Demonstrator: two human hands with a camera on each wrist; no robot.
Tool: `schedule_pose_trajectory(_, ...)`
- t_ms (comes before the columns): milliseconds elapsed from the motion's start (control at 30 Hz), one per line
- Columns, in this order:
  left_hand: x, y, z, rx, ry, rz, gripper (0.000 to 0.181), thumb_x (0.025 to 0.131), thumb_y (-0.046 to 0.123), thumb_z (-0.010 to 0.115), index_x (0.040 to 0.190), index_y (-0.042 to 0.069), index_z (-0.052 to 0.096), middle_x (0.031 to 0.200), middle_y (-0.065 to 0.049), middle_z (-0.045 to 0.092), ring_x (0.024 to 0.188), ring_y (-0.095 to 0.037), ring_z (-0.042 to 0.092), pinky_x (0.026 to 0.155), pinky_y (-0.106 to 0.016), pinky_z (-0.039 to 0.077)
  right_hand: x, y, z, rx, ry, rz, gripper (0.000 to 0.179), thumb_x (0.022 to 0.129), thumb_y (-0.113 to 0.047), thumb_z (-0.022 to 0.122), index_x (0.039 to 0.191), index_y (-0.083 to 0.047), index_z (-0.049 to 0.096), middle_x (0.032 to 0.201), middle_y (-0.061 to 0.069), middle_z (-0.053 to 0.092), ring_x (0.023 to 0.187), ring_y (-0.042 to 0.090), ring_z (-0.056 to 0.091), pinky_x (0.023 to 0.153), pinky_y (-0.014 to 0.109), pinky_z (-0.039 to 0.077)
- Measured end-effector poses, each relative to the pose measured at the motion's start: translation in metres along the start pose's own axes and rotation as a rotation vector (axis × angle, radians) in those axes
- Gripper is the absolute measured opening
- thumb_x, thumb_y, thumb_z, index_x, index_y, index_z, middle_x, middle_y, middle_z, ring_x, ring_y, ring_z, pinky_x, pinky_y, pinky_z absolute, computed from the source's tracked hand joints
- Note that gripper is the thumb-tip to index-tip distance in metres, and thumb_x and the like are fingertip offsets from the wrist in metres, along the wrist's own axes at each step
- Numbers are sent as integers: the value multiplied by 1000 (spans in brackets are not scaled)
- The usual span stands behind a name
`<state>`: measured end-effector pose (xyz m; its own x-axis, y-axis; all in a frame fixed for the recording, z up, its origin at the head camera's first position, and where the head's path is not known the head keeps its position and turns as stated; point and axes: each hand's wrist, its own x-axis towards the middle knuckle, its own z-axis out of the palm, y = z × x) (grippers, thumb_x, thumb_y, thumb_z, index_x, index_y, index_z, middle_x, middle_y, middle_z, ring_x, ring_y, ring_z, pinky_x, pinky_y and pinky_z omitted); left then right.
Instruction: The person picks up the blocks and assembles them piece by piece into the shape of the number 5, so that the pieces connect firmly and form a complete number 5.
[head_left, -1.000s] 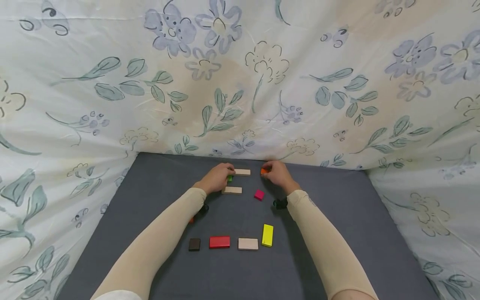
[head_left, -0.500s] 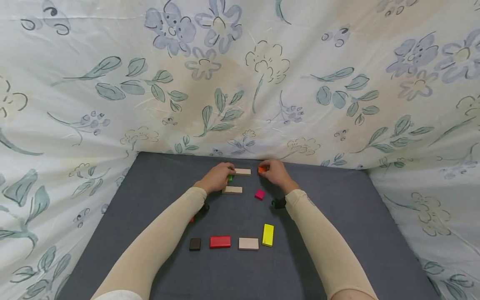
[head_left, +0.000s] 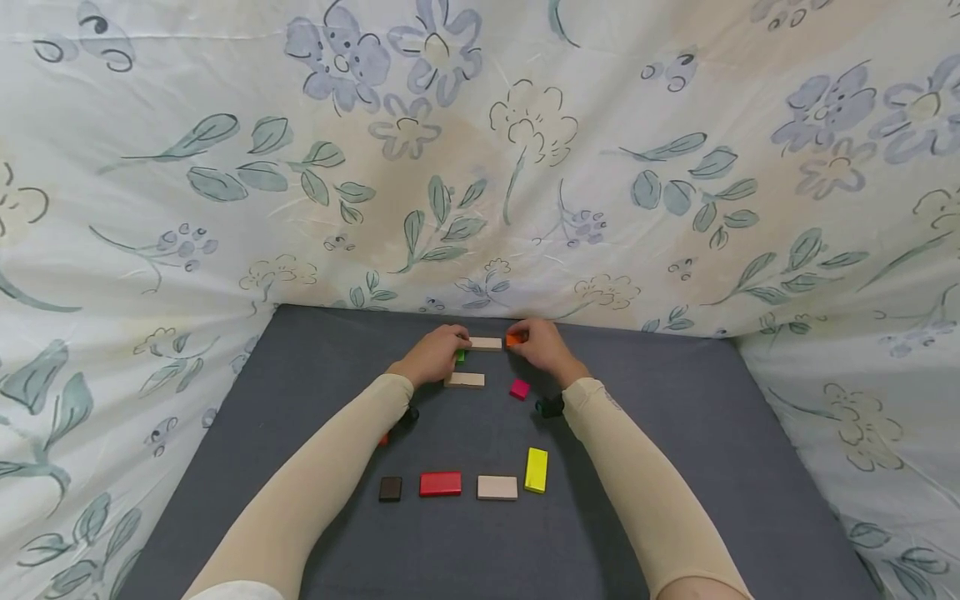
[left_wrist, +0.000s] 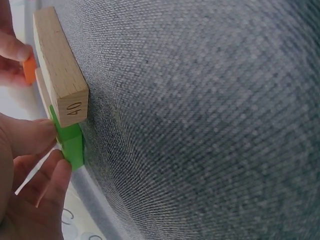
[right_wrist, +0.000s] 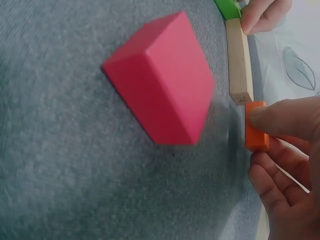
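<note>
My left hand [head_left: 433, 354] pinches a green block [left_wrist: 71, 142] between thumb and fingers. One end of the rear pale wooden block [head_left: 486, 343] meets it. Nearer to me, another pale wooden block [head_left: 465, 380], marked 40 on its end in the left wrist view, runs parallel to the rear one. With thumb and fingers, my right hand [head_left: 547, 346] holds a small orange block [right_wrist: 257, 127] right at the other end of the rear wooden block. A pink block [right_wrist: 167, 82] rests on the grey cloth, on the near side of my right hand.
A dark brown block [head_left: 390, 489], a red block [head_left: 440, 484], a pale block [head_left: 497, 488] and a yellow block [head_left: 536, 471] lie in a row closer to me. An orange-red piece [head_left: 384, 440] is partly hidden by the left sleeve. Floral fabric [head_left: 480, 167] rises behind the table.
My right hand has moved left with the orange block, bringing it up to the end of the rear wooden block. My left hand has stayed in place at the green block.
</note>
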<state>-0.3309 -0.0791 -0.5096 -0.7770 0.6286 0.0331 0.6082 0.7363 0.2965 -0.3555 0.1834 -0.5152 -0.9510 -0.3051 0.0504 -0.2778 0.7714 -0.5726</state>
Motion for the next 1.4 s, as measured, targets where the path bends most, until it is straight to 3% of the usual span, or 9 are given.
schedule_pose_trajectory(400, -6, 2, -4, -21, -12, -2, 37, 107, -5, 57, 142, 0, 70, 149, -14, 60, 137, -34, 55, 113, -46, 48, -6, -15, 7, -15, -14, 28, 28, 97, -7, 77, 124, -3, 79, 113, 11, 72, 96, 29, 63, 89, 46, 55)
schedule_pose_trajectory(1400, 3, 2, -4, -13, -6, -13, 37, 106, -5, 58, 140, -1, 72, 147, -15, 60, 135, -34, 57, 112, -46, 48, 6, -4, 9, -11, -41, 27, 28, 97, -6, 78, 125, -4, 79, 116, 11, 74, 98, 28, 64, 92, 46, 56)
